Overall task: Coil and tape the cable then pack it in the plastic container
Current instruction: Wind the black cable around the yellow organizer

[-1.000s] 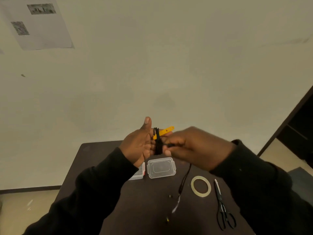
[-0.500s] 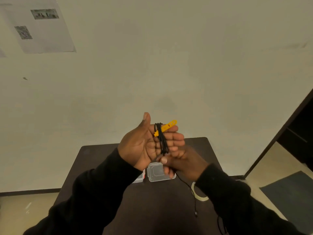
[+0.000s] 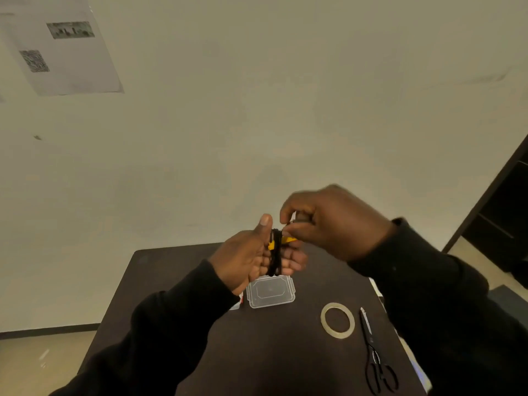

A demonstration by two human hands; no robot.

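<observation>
A black cable (image 3: 276,257) with a yellow plug is wound in several loops around the fingers of my left hand (image 3: 251,260), palm facing me, thumb up. My right hand (image 3: 328,221) is above and to the right of it, pinching the cable's end at the top of the coil. Both hands hover over the far part of the dark table (image 3: 285,352). Below them lies the clear plastic container (image 3: 271,291). A roll of clear tape (image 3: 337,320) lies flat to the right of the container.
Black scissors (image 3: 374,358) lie right of the tape near the table's right edge. A small white and red item (image 3: 238,304) peeks out left of the container, mostly hidden by my left arm. A pale wall with a printed sheet (image 3: 60,44) stands behind the table.
My right hand has risen from below the coil to its top, drawing the trailing cable end up off the table and over my left fingers.
</observation>
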